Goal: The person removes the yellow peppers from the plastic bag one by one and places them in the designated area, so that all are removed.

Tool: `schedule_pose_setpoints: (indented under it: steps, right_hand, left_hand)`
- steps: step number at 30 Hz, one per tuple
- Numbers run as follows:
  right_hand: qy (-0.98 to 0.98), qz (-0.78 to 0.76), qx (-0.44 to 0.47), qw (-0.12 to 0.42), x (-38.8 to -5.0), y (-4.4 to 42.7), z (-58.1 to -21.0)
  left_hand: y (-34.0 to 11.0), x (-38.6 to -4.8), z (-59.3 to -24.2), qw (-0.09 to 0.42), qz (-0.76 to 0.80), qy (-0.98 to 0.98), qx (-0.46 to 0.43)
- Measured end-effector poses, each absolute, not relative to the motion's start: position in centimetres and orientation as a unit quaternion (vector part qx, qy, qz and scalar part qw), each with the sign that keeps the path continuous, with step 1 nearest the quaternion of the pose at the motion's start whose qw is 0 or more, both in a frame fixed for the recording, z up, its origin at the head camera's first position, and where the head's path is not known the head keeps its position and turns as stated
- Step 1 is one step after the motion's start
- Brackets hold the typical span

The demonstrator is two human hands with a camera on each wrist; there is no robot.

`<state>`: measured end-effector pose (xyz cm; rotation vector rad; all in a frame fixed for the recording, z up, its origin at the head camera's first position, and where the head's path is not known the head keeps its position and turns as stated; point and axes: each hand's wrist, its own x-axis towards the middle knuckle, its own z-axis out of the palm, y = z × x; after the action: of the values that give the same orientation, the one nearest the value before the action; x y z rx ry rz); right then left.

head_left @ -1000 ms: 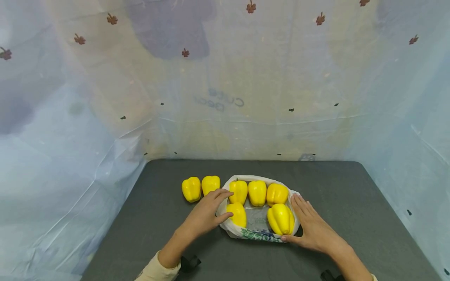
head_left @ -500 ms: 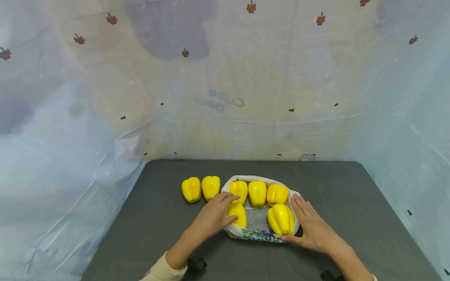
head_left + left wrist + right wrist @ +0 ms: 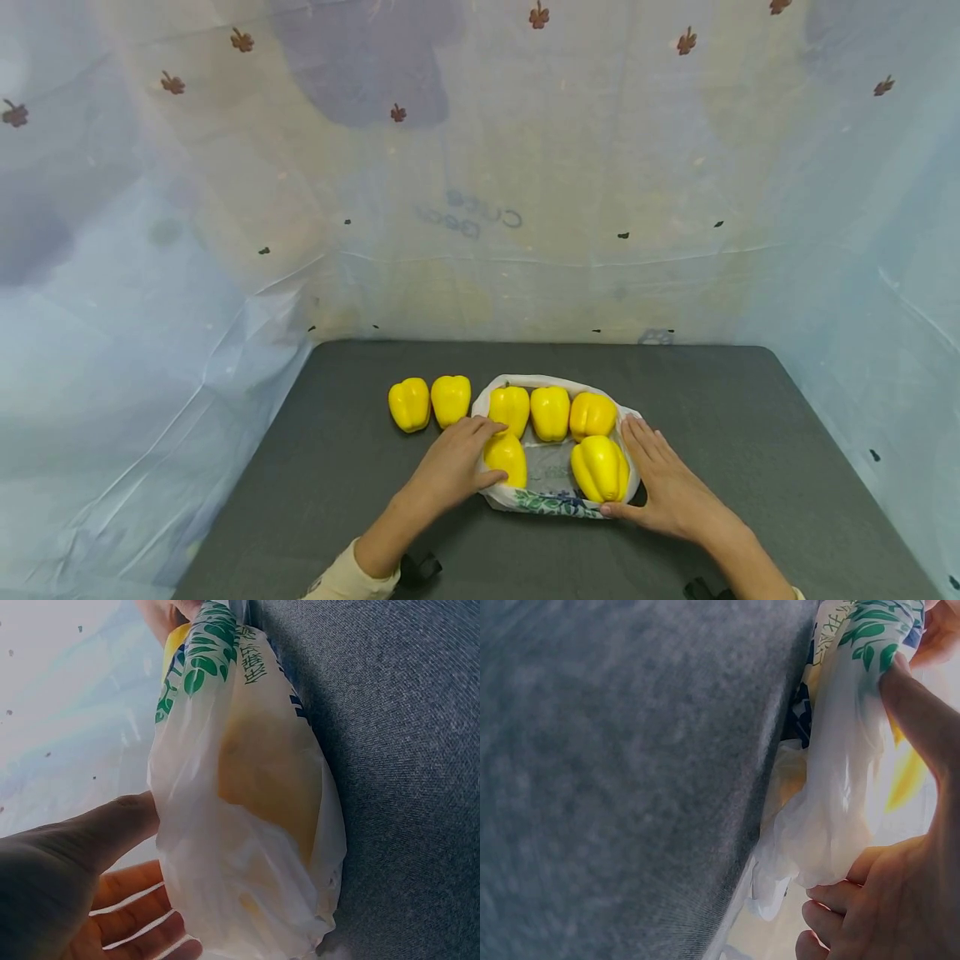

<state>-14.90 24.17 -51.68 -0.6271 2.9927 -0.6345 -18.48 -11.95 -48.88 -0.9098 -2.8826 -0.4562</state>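
- A pair of yellow peppers (image 3: 409, 405) stands on the dark grey table (image 3: 750, 433), outside the bag and just beside it.
- My left hand (image 3: 450, 462) is at the bag's left edge, thumb and fingers apart; I can't tell whether they touch the pepper there.
- The white plastic bag (image 3: 558, 502) lies between my hands, holding five yellow peppers (image 3: 550, 414).
- My right hand (image 3: 663, 487) rests against its right rim, fingers extended, thumb apart at the front.
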Motion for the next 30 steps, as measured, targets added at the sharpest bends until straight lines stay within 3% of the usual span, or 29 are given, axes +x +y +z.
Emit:
schedule_pose_setpoints:
  steps: [30]
  right_hand:
    - [0.957, -0.207, -0.206, -0.001, -14.78, 24.28, -52.13]
  left_hand:
    - [-11.73, -18.5, -48.93, 0.023, -0.116, -0.958, -0.26]
